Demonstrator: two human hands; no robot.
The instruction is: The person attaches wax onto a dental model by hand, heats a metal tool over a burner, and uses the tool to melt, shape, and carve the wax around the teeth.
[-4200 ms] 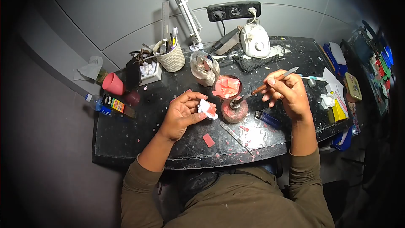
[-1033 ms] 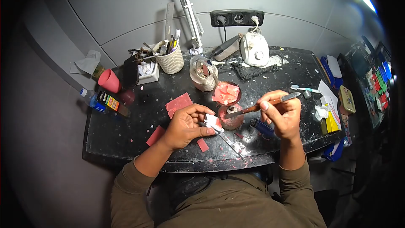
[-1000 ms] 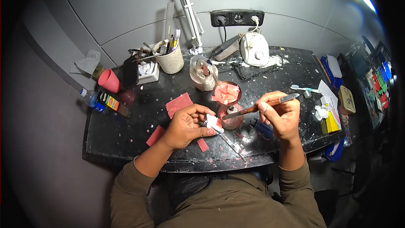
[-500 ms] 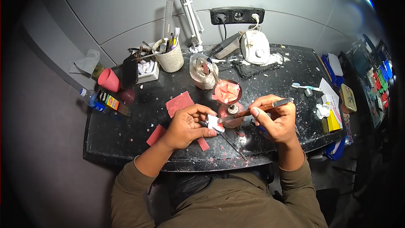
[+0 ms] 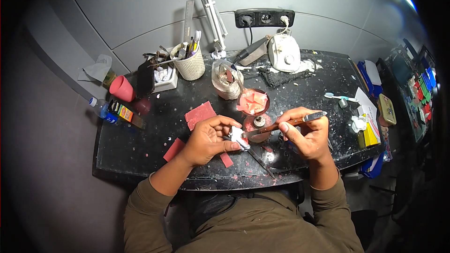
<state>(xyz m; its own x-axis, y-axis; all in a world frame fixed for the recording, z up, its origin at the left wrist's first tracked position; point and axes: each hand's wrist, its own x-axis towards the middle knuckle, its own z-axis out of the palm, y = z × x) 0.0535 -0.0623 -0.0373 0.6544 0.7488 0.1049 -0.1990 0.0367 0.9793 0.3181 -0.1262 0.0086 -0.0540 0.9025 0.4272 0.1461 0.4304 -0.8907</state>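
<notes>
Between thumb and fingers, my left hand (image 5: pixel 206 141) grips a small white plaster piece (image 5: pixel 238 137) with pink wax on it. My right hand (image 5: pixel 304 133) holds a wooden-handled spatula (image 5: pixel 286 124) like a pen, its blade tip at the right side of the piece. Just beyond the blade stands a burner (image 5: pixel 258 122) with a pinkish round body. Behind it is a bowl of pink wax pieces (image 5: pixel 253 101). Pink wax sheets (image 5: pixel 200 115) lie beside my left hand, and a thin metal tool (image 5: pixel 262 163) rests on the table below the piece.
At the back are a bag-lined jar (image 5: pixel 226 82), a woven cup of tools (image 5: pixel 190 65) and a white machine (image 5: pixel 284 54). A pink cup (image 5: pixel 123 89) and a bottle (image 5: pixel 99 107) stand left. A toothbrush (image 5: pixel 342 97) and a yellow box (image 5: pixel 371 132) are on the right.
My right hand has moved left and slightly down, bringing the spatula tip from over the burner to the white piece. My left hand keeps its grip, shifted right since the earliest frame.
</notes>
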